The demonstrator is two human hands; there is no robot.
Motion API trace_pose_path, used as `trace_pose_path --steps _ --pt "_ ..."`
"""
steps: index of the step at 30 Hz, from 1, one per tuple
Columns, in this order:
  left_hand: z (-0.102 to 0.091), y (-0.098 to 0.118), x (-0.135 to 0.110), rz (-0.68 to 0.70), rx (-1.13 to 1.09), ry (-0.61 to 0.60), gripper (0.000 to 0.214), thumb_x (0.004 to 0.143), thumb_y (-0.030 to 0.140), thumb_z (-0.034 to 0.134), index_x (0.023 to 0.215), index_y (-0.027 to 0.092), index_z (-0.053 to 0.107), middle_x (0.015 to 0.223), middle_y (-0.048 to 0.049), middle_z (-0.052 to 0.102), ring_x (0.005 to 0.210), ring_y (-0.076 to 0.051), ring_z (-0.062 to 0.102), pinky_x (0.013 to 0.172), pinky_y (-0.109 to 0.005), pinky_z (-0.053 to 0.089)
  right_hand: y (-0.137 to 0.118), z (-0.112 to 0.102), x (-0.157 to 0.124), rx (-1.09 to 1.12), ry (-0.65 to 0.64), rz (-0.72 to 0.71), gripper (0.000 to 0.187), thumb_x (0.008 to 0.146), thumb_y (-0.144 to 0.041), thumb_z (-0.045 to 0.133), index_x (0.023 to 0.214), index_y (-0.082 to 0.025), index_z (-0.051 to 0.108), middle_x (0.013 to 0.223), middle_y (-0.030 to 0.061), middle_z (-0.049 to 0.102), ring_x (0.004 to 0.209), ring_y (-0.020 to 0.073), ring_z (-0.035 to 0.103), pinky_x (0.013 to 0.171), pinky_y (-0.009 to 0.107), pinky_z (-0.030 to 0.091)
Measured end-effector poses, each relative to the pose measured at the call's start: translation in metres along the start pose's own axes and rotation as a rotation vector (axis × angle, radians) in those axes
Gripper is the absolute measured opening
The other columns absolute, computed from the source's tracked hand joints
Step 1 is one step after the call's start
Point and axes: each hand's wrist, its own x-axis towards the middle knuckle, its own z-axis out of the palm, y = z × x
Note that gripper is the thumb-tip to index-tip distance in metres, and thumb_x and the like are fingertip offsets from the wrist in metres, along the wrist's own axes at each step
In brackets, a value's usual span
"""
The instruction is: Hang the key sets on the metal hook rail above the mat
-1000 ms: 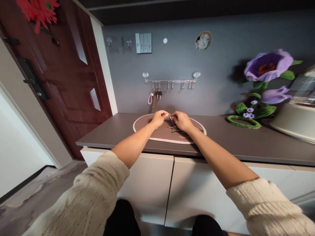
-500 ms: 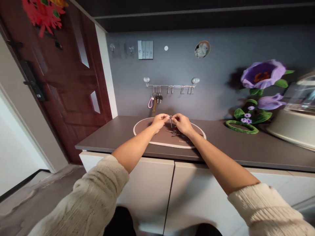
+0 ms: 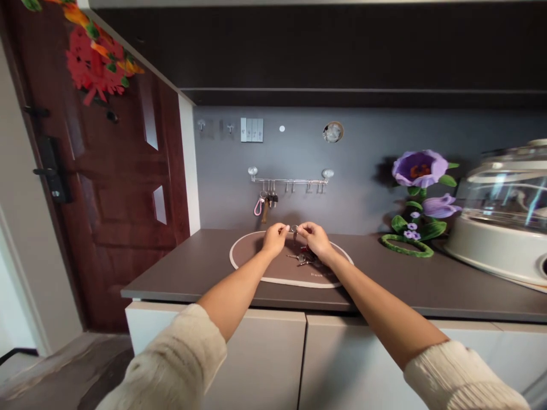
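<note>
Left hand and right hand: each grip pinched shut on the key ring, which sits between the fingertips just above the oval mat on the bench. One key hangs off the ring, long axis near vertical, tip down. Loose keys lie on the mat under the right hand.

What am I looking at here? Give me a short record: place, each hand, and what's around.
Place: grey counter beside a wooden door
Left hand: left hand pinches a key ring
Right hand: right hand pinches the same ring
Under hands: keys on an oval mat
Wall: hook rail, hanging bunch at its left end
Right side: purple flower; white appliance
</note>
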Motion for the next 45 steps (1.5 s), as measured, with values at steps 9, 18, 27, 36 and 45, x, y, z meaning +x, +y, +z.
trace_pose_path --steps 9,18,27,36,45 --pt "-0.005 0.003 0.0 -0.078 0.394 0.088 0.029 0.083 0.031 0.038 0.063 0.017 0.054 0.068 -0.0042 0.059 0.064 -0.014 0.05 0.059 -0.025 0.031 -0.022 0.0 0.044 0.206 0.059 0.084 0.01 0.071 -0.025 0.053 0.066 -0.016 0.054 0.062 -0.0001 0.057 0.059 0.0102 0.051 0.066 0.025 0.043" --pt "-0.002 -0.003 0.003 -0.174 0.39 0.116 0.032 0.083 0.033 0.038 0.061 0.018 0.056 0.066 -0.0044 0.061 0.061 -0.013 0.05 0.056 -0.025 0.027 -0.05 0.014 0.1 0.303 0.218 0.245 0.011 0.074 -0.014 0.049 0.064 -0.016 0.053 0.058 0.0018 0.058 0.052 0.0095 0.053 0.056 0.023 0.047" --pt "-0.001 -0.004 0.004 -0.156 0.398 0.104 0.031 0.083 0.032 0.038 0.064 0.018 0.058 0.069 -0.0047 0.063 0.062 -0.013 0.053 0.057 -0.024 0.03 -0.027 0.035 0.145 -0.027 0.391 0.197 0.016 0.072 -0.023 0.053 0.066 -0.012 0.063 0.058 0.0057 0.063 0.063 0.015 0.062 0.061 0.022 0.047" --pt "-0.002 -0.004 0.004 -0.125 0.383 0.118 0.032 0.082 0.034 0.039 0.061 0.018 0.057 0.065 -0.0053 0.061 0.06 -0.015 0.051 0.057 -0.026 0.031 -0.007 0.044 0.152 0.078 0.412 0.086 0.016 0.073 -0.025 0.055 0.071 -0.013 0.066 0.055 0.0094 0.062 0.064 0.0188 0.063 0.058 0.025 0.047" --pt "-0.002 -0.004 0.004 -0.127 0.373 0.121 0.031 0.082 0.032 0.039 0.061 0.018 0.056 0.065 -0.0049 0.06 0.063 -0.015 0.052 0.059 -0.026 0.032 -0.002 0.045 0.145 0.019 0.374 0.173 0.019 0.075 -0.025 0.052 0.07 -0.011 0.064 0.057 0.0067 0.062 0.059 0.0149 0.061 0.06 0.025 0.047"
